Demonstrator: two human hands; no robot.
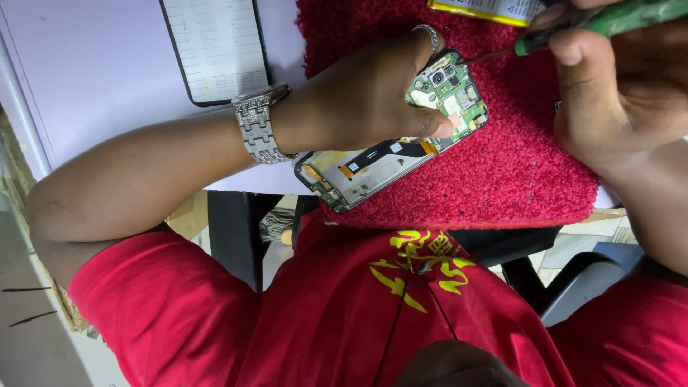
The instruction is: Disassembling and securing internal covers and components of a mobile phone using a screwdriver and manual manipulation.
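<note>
Left hand closed over opened smartphone, thumb pressing circuit board; phone lies tilted on red mat. Right hand grips green screwdriver, tip at board's top edge. Silver watch on left wrist.

A red fuzzy mat is lying on the pale desk. A dark-framed screen panel is resting face up beside the mat. A yellow-edged flat battery is sitting at the mat's far edge, partly cut off.
</note>
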